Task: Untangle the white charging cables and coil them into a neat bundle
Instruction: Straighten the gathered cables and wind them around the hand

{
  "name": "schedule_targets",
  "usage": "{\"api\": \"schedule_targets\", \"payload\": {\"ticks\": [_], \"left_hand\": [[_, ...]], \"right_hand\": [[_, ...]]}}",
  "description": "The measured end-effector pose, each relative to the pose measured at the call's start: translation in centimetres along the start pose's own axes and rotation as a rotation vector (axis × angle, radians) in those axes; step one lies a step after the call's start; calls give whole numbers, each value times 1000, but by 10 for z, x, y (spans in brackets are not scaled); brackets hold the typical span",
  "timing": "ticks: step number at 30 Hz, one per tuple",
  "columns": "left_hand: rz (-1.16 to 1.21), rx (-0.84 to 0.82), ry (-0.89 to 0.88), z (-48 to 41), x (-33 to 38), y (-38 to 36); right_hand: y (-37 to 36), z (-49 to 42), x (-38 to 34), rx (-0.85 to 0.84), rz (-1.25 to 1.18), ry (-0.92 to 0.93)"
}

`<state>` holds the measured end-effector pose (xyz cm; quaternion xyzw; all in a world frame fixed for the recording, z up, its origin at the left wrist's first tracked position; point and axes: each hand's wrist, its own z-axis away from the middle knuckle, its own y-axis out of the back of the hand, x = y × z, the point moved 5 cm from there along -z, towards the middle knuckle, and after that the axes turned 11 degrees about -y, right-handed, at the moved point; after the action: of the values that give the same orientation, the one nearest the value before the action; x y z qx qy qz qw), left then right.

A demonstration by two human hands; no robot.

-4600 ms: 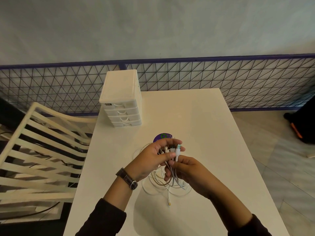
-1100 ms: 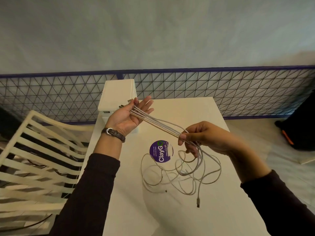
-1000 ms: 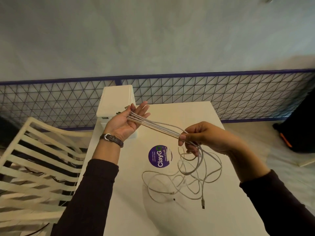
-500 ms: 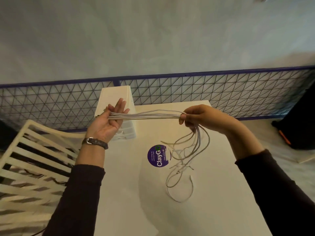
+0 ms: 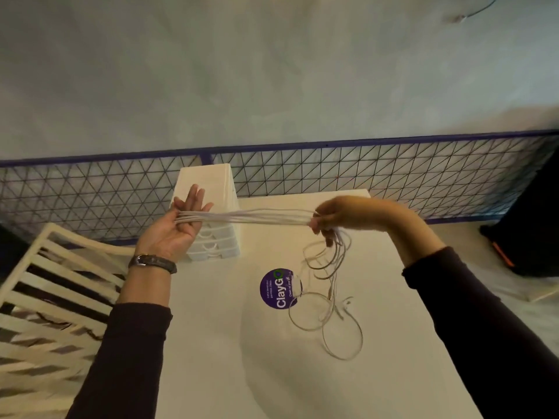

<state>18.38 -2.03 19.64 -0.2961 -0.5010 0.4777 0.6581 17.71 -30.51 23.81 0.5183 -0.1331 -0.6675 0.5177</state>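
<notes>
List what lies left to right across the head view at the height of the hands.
white slatted chair → left hand → taut white cables → right hand → dark object at the right edge
</notes>
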Motion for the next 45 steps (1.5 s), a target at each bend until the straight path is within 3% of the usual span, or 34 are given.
{"api": "schedule_targets", "payload": {"ticks": [11, 13, 16, 17, 20, 21, 27, 30, 36, 45], "left_hand": [[91, 84, -2, -9, 9, 32], [95, 92, -9, -7, 7, 35], [126, 89, -8, -7, 6, 37], [134, 86, -12, -8, 8, 38], [114, 92, -11, -14, 14, 38], [107, 97, -8, -15, 14, 38], [114, 102, -39, -15, 18, 39], [103, 119, -50, -14, 19, 37], [115, 133, -41, -15, 20, 37], [117, 130, -83, -10, 30, 34]], "right_hand": [[-44, -16, 36, -75, -35, 7], [-40, -12, 36, -11, -329, 105], [-32, -4, 28, -94, -821, 240], [-32, -6, 27, -83, -789, 212], [-37, -16, 38, 42, -308, 11], [-40, -19, 42, 42, -267, -20], [-48, -18, 53, -36, -462, 43], [-45, -17, 53, 52, -480, 12], [-38, -24, 47, 342, -219, -59], [-39, -29, 51, 488, 91, -82]]}}
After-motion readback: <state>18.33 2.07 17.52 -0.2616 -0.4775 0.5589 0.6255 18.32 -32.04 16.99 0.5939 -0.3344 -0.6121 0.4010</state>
